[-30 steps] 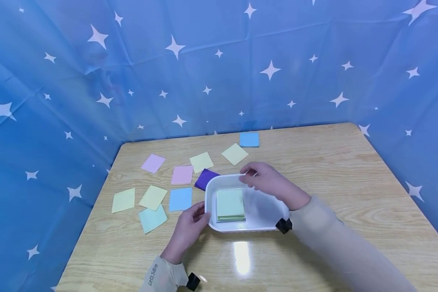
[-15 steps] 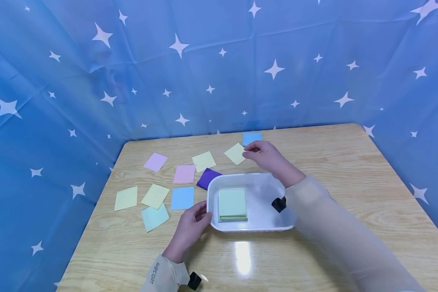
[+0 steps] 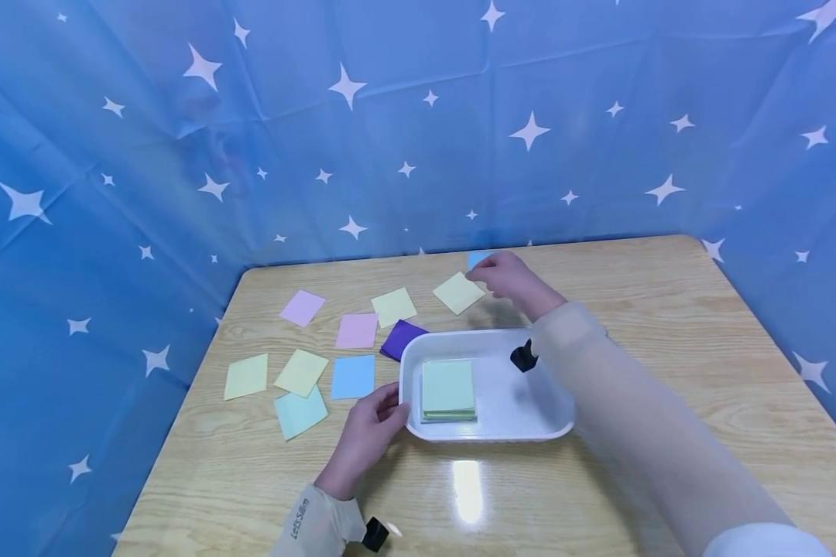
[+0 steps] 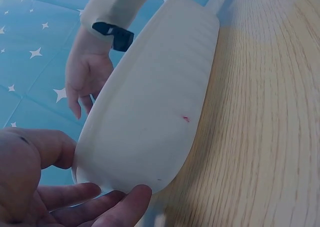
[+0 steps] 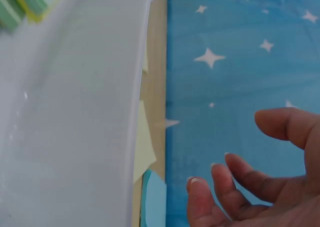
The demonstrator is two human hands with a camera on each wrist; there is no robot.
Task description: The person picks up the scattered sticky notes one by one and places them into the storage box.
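My left hand (image 3: 368, 435) grips the left end of a white tray (image 3: 529, 433), thumb and fingers at its rim; the left wrist view shows the fingers against the tray's outer wall (image 4: 145, 107). A stack of pale green paper squares (image 3: 448, 387) lies in the tray's left part. Beyond the tray, my right hand (image 3: 512, 282) hovers over a blue paper stack (image 3: 477, 258), partly covering it, beside a pale yellow square (image 3: 457, 293). In the right wrist view the right hand (image 5: 265, 182) has bent, parted fingers with nothing between them, near the blue stack (image 5: 155, 199).
Left of the tray lie a purple folded piece (image 3: 401, 339), a blue square (image 3: 353, 377), pink squares (image 3: 357, 330), yellow squares (image 3: 246, 377) and a light turquoise one (image 3: 301, 414). A starry blue curtain (image 3: 390, 131) stands behind the wooden table (image 3: 641, 294).
My right hand has moved from above the tray's far rim, away from me, to the blue stack at the back. The left hand keeps its hold on the tray.
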